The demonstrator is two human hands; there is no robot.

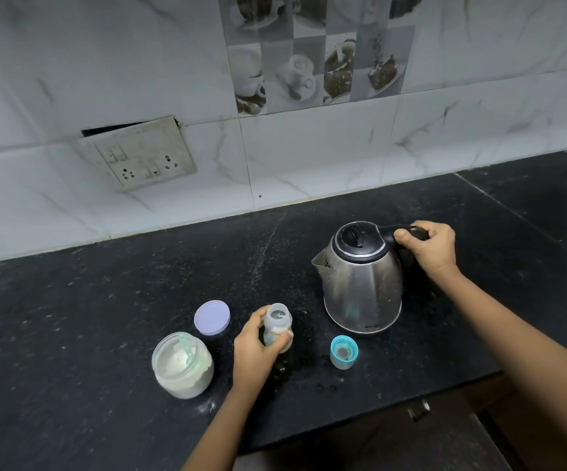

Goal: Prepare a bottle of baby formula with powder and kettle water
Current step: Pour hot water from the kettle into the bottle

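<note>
Head view has you set up for the pour. Your right hand (428,251) is wrapped round the black handle of the kettle (360,287), which looks to be sitting on the counter (71,334). Your left hand (256,350) grips the baby bottle (277,322) just down-left of the kettle, with its mouth open and facing up. So both hands are closed on something and they're well apart from each other. I can't tell if the bottle's base is on the counter, or if there's powder in it already. The kettle's spout points out to its left, toward the bottle side, which is handy. My take: get the spout right over the bottle mouth before you tip, since that opening looks narrow next to the spout, then tip slowly for a thin stream. Hold the bottle low on its body with your fingers off the rim in case the water's hot. The blue cap (343,351) sits just in front of the kettle. The open powder jar (181,365) and its purple lid (212,317) are farther left of the kettle, past the bottle, so watch for splashes that way.
</note>
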